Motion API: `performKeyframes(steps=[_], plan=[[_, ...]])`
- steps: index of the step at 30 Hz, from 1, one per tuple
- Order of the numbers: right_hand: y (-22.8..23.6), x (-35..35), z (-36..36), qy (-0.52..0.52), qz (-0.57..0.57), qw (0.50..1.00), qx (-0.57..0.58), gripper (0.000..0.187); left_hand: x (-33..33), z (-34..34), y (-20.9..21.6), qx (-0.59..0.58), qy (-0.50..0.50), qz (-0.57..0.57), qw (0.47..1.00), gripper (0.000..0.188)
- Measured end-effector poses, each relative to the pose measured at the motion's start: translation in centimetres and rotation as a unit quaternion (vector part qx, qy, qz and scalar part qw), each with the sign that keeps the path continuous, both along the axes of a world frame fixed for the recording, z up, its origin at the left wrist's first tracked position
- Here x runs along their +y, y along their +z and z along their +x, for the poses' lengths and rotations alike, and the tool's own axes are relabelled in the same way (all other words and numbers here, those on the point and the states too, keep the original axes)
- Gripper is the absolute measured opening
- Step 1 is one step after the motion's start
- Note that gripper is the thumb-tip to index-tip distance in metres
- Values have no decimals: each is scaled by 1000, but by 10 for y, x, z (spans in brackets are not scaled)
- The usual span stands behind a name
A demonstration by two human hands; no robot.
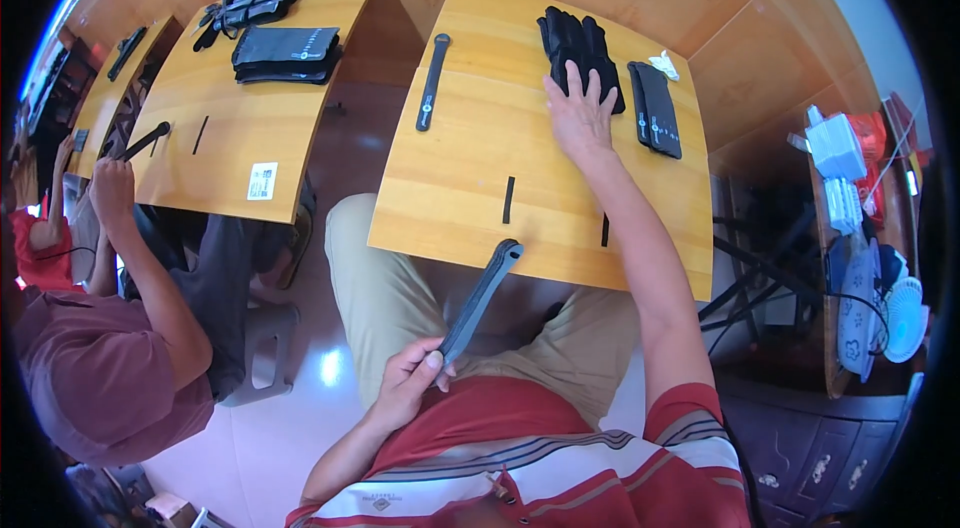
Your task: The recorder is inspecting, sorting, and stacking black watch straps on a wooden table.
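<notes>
Close to my lap, my left hand (412, 378) grips a stack of narrow dark straps (478, 298) by its lower end. The stack's far end has a hole and points up toward the table's front edge. Across the table (470, 148), my right hand (583, 118) lies with its fingers spread on the near part of a soft black bundle (575, 38). A single dark strap (433, 83) with a holed tip is at the table's left. To the right of the bundle sits a pile of flat black pieces (655, 110) with pale markings.
A crumpled white scrap (663, 65) lies by the right pile. Two short black strips (509, 200) mark the near tabletop. At left, a co-worker (110, 348) sits at another table (225, 148) bearing black packs (287, 55). A cluttered shelf (835, 328) stands at right, with a small fan.
</notes>
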State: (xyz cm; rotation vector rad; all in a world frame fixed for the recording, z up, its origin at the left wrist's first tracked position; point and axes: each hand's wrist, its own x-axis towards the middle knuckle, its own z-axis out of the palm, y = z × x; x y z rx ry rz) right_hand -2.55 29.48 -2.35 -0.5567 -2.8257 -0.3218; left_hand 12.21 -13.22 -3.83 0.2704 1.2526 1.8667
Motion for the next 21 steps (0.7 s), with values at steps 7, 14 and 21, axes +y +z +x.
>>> performKeyframes(steps=[7, 14, 21], plan=[[-5, 44, -17, 32, 13, 999, 5, 45, 5, 1, 7, -4, -15, 1, 1000, 36], [25, 30, -11, 76, -55, 990, 105, 53, 21, -11, 20, -59, -10, 61, 996, 35], [87, -116, 138, 367, -388, 826, 181, 29, 54, -30, 44, -19, 35, 117, 992, 27]])
